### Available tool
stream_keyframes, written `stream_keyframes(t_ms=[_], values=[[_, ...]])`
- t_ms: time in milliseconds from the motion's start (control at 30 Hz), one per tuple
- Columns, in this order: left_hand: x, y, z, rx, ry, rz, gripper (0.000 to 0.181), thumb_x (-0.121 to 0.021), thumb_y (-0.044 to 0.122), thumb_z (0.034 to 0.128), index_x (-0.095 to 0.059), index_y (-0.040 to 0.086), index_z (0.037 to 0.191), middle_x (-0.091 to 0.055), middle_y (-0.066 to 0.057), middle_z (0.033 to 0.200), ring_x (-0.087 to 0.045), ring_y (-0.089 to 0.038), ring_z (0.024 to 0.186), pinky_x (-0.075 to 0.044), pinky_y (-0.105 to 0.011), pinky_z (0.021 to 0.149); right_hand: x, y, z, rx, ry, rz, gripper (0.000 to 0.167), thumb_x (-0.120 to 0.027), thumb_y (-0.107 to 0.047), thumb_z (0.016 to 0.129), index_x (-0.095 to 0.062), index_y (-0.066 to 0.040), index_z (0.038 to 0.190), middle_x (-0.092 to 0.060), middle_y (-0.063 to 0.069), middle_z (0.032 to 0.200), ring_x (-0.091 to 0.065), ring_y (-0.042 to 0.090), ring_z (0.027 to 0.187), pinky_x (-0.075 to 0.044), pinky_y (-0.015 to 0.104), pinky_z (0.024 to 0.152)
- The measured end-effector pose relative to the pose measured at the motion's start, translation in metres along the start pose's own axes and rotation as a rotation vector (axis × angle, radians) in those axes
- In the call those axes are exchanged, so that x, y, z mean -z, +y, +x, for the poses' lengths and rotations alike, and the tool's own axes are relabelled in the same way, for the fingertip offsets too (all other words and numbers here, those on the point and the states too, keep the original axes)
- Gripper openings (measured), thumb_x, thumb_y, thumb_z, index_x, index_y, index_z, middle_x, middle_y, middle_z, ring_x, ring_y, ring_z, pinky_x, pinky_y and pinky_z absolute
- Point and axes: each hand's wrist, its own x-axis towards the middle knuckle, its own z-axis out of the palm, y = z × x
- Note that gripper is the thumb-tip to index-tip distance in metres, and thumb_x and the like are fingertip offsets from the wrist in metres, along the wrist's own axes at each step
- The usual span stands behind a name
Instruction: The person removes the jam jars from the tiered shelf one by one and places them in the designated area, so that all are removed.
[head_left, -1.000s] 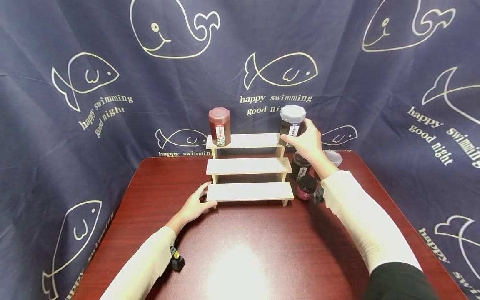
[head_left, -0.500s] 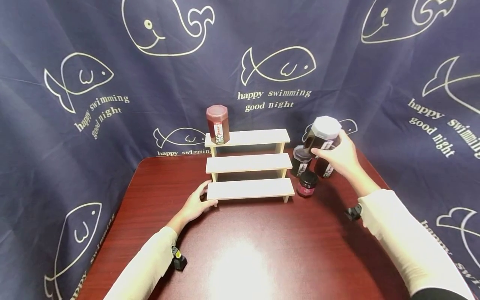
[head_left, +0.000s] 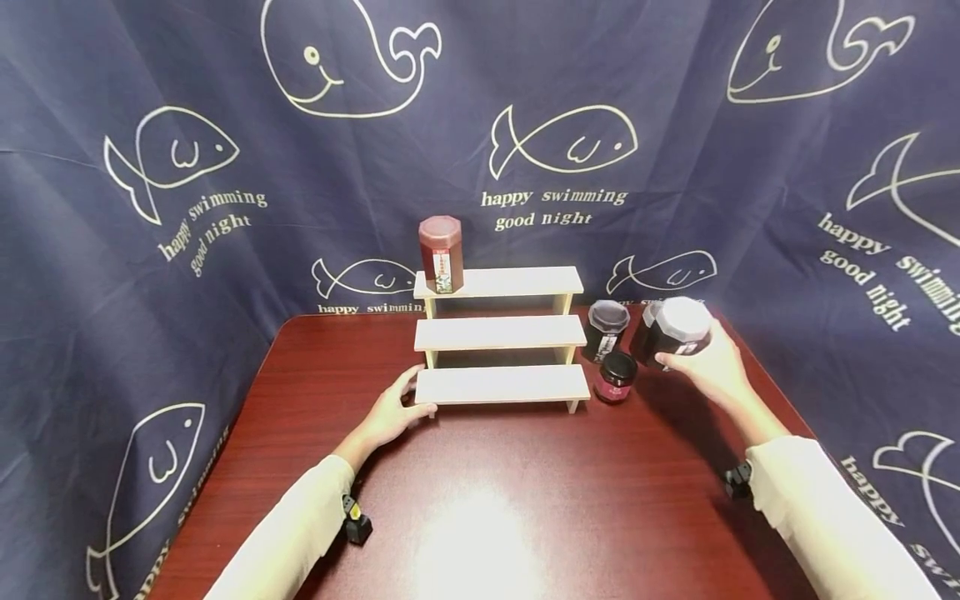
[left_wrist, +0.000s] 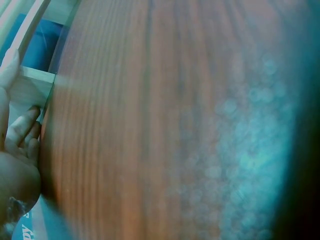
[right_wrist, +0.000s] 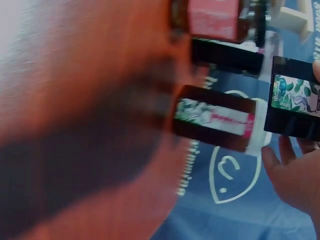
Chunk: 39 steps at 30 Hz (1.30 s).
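Observation:
A stepped wooden display rack [head_left: 498, 333] with three tiers stands on the table. My left hand [head_left: 390, 410] grips the left end of its lowest tier, thumb in front and fingers behind; the left wrist view shows fingers [left_wrist: 22, 127] by the end support. At the right, my right hand [head_left: 712, 367] holds a dark octagonal jar [right_wrist: 292, 95] with a pale lid, tilted and above the table. Just behind it is another jar [right_wrist: 215, 117], partly hidden in the head view. A reddish octagonal jar [head_left: 441, 257] stands on the top tier's left end.
Right of the rack stand a dark octagonal jar [head_left: 606, 331] and, in front of it, a small black-lidded jar [head_left: 616, 377] with a pink label. A blue fish-print curtain [head_left: 555, 75] hangs behind the reddish-brown table [head_left: 345, 350].
My right hand has lifted the dark jar off the right end of the top tier and carried it right and down towards the other jars. My left hand has stayed at the rack.

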Motion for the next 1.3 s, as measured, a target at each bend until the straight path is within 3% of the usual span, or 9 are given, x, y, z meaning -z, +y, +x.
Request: stream_keyframes(t_ms=[233, 400, 500, 833, 1000, 1300], values=[[0.0, -0.001, -0.001, 0.001, 0.002, -0.003, 0.084, -0.084, 0.021, 0.0847, -0.037, 0.016, 0.155, -0.063, -0.02, 0.13, -0.062, -0.025, 0.096, -0.053, -0.032, 0.063, -0.005, 0.029, -0.012, -0.029, -0.005, -0.042, 0.085, -0.09, -0.025, 0.076, -0.044, 0.005, 0.141, -0.058, 0.03, 0.123, -0.053, 0.042, 0.11, -0.039, 0.056, 0.091], [0.001, -0.001, 0.001, -0.011, 0.007, 0.02, 0.084, -0.084, 0.022, 0.0847, -0.038, 0.016, 0.155, -0.064, -0.017, 0.13, -0.06, -0.026, 0.113, -0.05, -0.036, 0.083, -0.009, 0.048, -0.018, -0.055, -0.035, -0.049, 0.088, -0.09, -0.025, 0.075, -0.042, 0.006, 0.141, -0.056, 0.033, 0.126, -0.051, 0.048, 0.117, -0.038, 0.061, 0.095], [0.0, -0.002, 0.001, -0.023, 0.007, 0.025, 0.084, -0.084, 0.023, 0.0847, -0.038, 0.016, 0.155, -0.064, -0.016, 0.131, -0.059, -0.026, 0.117, -0.047, -0.038, 0.089, -0.011, 0.058, -0.022, -0.065, -0.055, -0.051, 0.088, -0.09, -0.025, 0.074, -0.042, 0.008, 0.141, -0.055, 0.034, 0.127, -0.05, 0.05, 0.117, -0.038, 0.061, 0.096], [0.001, -0.001, 0.001, -0.01, -0.005, 0.02, 0.085, -0.084, 0.023, 0.085, -0.036, 0.014, 0.155, -0.063, -0.019, 0.131, -0.062, -0.026, 0.104, -0.052, -0.03, 0.069, -0.019, 0.072, -0.025, -0.099, -0.088, -0.049, 0.085, -0.091, -0.025, 0.074, -0.045, 0.01, 0.136, -0.059, 0.032, 0.119, -0.054, 0.045, 0.106, -0.04, 0.055, 0.089], [0.002, 0.002, 0.0, -0.015, 0.002, 0.026, 0.086, -0.084, 0.024, 0.0848, -0.037, 0.013, 0.155, -0.064, -0.019, 0.131, -0.061, -0.025, 0.109, -0.05, -0.03, 0.076, -0.02, 0.076, -0.022, -0.086, -0.087, -0.053, 0.085, -0.091, -0.026, 0.074, -0.045, 0.01, 0.136, -0.06, 0.032, 0.117, -0.054, 0.045, 0.105, -0.04, 0.056, 0.089], [0.0, 0.002, 0.0, -0.003, 0.007, 0.01, 0.085, -0.085, 0.021, 0.0843, -0.038, 0.015, 0.155, -0.063, -0.02, 0.131, -0.061, -0.027, 0.106, -0.052, -0.031, 0.07, -0.022, 0.075, -0.023, -0.09, -0.113, -0.058, 0.091, -0.091, -0.026, 0.074, -0.039, 0.01, 0.139, -0.056, 0.033, 0.124, -0.052, 0.049, 0.113, -0.039, 0.06, 0.094]])
